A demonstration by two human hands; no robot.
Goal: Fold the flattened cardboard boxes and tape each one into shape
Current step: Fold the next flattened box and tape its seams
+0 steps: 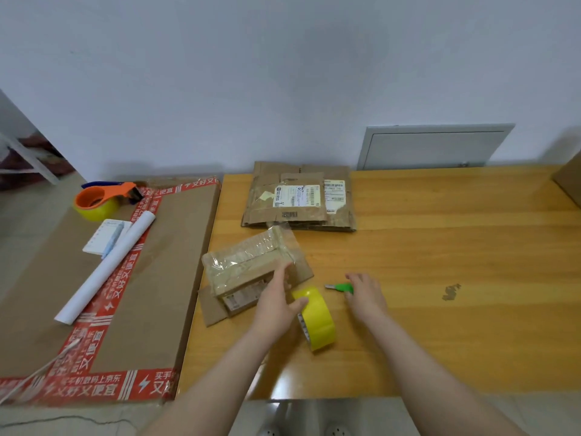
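Two bare forearms reach in from the bottom edge, one hand on each. Of these, the left hand (276, 297) lies with its fingers fairly straight on the near end of the one small brown cardboard box (248, 265) that is folded up. Its thumb touches the rim of a loose roll of yellow packing tape (317, 325), which stands on edge just beside the box. Just right of that roll, the right hand (366, 294) has its fingers curled over the back of a single small green utility knife (342, 288); the knife's metal tip pokes out towards the roll. The folded box sits skewed near the left side of the orange-brown wooden table (440, 247). Its top and sides are glossy with crinkled clear tape, a loose end of tape stands up at its far corner, a printed label shows on its near side, and brown flaps lie spread flat on the table around it. Behind it, close to the wall, lies one stack of flattened cardboard boxes (298, 212) with two white shipping labels showing (how many boxes are in the stack cannot be counted). Left of the table lies one large flat cardboard sheet edged with red printed tape (163, 278). It carries a second yellow roll in an orange tape dispenser (97, 199), one white paper tube (107, 269) and one white notepad (97, 240) with one blue pen (113, 239) on it.
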